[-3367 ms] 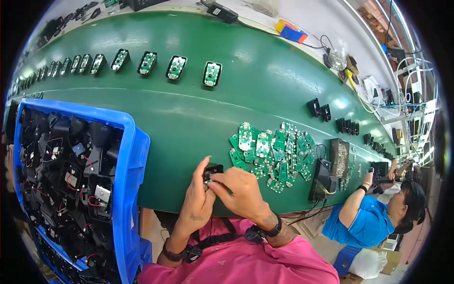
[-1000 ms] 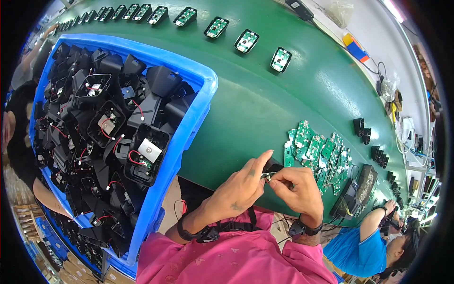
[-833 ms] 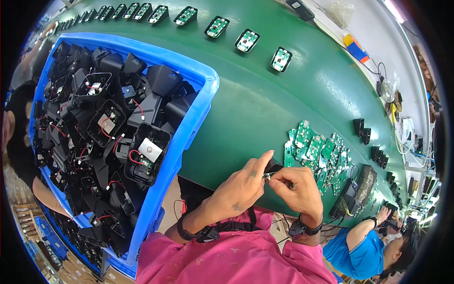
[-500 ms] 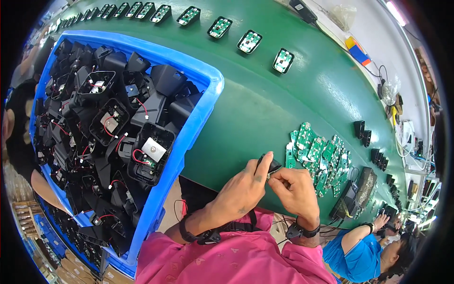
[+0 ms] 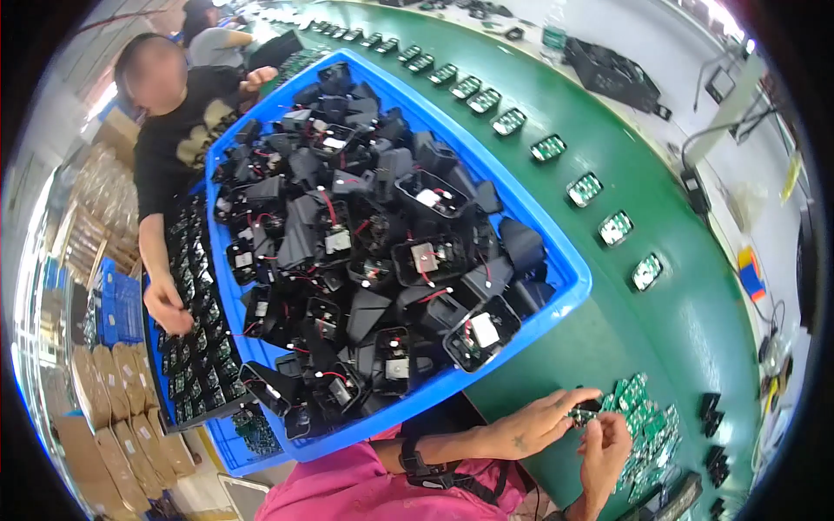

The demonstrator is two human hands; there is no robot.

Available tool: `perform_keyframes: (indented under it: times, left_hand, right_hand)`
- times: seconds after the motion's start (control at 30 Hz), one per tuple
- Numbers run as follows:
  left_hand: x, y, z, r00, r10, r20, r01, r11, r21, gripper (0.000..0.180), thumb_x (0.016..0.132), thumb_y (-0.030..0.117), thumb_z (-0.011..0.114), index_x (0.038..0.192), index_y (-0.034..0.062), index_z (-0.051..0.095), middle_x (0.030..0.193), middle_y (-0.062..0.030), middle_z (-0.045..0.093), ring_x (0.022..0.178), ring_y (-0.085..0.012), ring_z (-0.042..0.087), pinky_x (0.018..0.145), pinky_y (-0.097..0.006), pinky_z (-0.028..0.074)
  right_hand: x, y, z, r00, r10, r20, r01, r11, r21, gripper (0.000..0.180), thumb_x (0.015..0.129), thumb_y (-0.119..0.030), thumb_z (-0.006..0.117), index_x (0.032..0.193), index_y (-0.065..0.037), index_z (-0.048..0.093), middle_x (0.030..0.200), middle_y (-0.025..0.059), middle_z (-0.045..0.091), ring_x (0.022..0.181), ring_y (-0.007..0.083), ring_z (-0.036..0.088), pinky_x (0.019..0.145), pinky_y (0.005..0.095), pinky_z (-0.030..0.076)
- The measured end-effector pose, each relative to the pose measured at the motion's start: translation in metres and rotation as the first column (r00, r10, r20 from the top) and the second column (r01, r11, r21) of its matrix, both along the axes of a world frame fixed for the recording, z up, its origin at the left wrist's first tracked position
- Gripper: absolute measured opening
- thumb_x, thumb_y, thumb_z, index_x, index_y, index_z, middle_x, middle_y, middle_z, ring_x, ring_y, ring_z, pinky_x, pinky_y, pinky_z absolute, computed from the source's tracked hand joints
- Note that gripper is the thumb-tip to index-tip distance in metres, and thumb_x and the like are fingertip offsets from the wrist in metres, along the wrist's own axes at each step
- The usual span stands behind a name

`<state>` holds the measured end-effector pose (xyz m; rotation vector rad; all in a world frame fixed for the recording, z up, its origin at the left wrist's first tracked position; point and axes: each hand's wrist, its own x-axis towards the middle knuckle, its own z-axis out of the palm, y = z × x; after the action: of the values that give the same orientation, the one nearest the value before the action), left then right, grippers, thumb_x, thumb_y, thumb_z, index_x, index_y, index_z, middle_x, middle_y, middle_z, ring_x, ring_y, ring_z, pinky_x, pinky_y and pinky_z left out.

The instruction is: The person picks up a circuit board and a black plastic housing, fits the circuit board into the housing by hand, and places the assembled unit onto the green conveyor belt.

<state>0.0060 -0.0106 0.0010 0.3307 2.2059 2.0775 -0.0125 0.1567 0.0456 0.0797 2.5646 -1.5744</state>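
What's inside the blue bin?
The blue bin holds a heap of black plastic housings, many open-faced with red wires and small white parts showing. Lower layers and the bin floor are covered by the pile.

Scene recorded from a single head-worn fisheye view, aimed steeply down and slightly leftward; the blue bin (image 5: pixel 569 291) is centred at close range; the green belt (image 5: pixel 678 295) is seen bending toward the rim at right; both hands are caught low at right; no second view is supplied.

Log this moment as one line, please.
left hand + right hand: pinch small part | beside: circuit boards | left: blue bin
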Motion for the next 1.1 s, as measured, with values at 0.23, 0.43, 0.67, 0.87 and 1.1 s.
perform_keyframes:
  times: [0.23, 0.43, 0.67, 0.87, 1.1]
  left_hand:
    - [-0.008, -0.02, 0.022, 0.96, -0.201, 0.193, 0.188, 0.979, 0.085, 0.07, 0.079, 0.005, 0.067, 0.142, 0.0122, 0.037, 0.1, -0.0186, 0.069, 0.1, -0.0349, 0.068, 0.079, -0.042, 0.05]
    - [-0.005, -0.009, 0.004, 0.998, 0.019, -0.067, -0.008, 0.988, 0.155, 0.067, 0.081, 0.005, 0.072, 0.141, 0.0125, 0.043, 0.099, -0.0107, 0.063, 0.084, -0.0239, 0.063, 0.075, -0.036, 0.049]
    - [-0.006, -0.014, -0.001, 0.995, -0.049, -0.086, 0.06, 0.989, 0.138, 0.059, 0.084, 0.0, 0.07, 0.138, 0.0082, 0.049, 0.122, -0.0088, 0.056, 0.109, -0.0192, 0.058, 0.083, -0.031, 0.051]
    - [0.001, -0.008, -0.005, 0.995, 0.08, 0.058, -0.091, 0.969, 0.228, 0.055, 0.085, -0.006, 0.067, 0.136, 0.0054, 0.051, 0.134, -0.0104, 0.05, 0.111, -0.0168, 0.061, 0.084, -0.028, 0.055]
    - [0.004, 0.007, -0.006, 0.953, 0.294, -0.072, -0.283, 0.95, 0.133, 0.049, 0.086, -0.007, 0.063, 0.133, 0.003, 0.055, 0.134, -0.0139, 0.054, 0.106, -0.0204, 0.064, 0.086, -0.032, 0.055]
  right_hand:
    - [0.002, 0.01, 0.001, 0.998, 0.064, -0.017, -0.059, 0.976, 0.209, 0.02, 0.093, -0.017, 0.067, 0.084, 0.001, 0.065, 0.076, 0.0112, 0.067, 0.066, 0.0119, 0.063, 0.062, 0.0263, 0.051]
    - [0.009, -0.015, 0.005, 0.991, 0.106, -0.087, -0.107, 0.994, -0.007, 0.017, 0.093, -0.014, 0.065, 0.088, 0.002, 0.067, 0.071, 0.006, 0.065, 0.065, 0.0112, 0.06, 0.06, 0.0262, 0.049]
    - [-0.001, 0.007, -0.004, 0.986, 0.167, -0.021, -0.167, 0.961, -0.219, 0.028, 0.093, -0.018, 0.057, 0.071, -0.001, 0.06, 0.052, 0.0005, 0.051, 0.044, 0.008, 0.046, 0.041, 0.0239, 0.032]
    - [-0.008, -0.012, 0.021, 0.96, 0.279, 0.013, -0.28, 0.958, 0.067, 0.023, 0.086, -0.011, 0.066, 0.068, 0.004, 0.063, 0.055, 0.0122, 0.059, 0.047, 0.0157, 0.056, 0.047, 0.0305, 0.042]
    - [0.018, -0.019, 0.023, 0.967, 0.205, -0.15, -0.186, 0.974, 0.132, 0.017, 0.089, -0.011, 0.064, 0.077, 0.0, 0.064, 0.065, 0.0159, 0.062, 0.055, 0.031, 0.062, 0.053, 0.0381, 0.047]
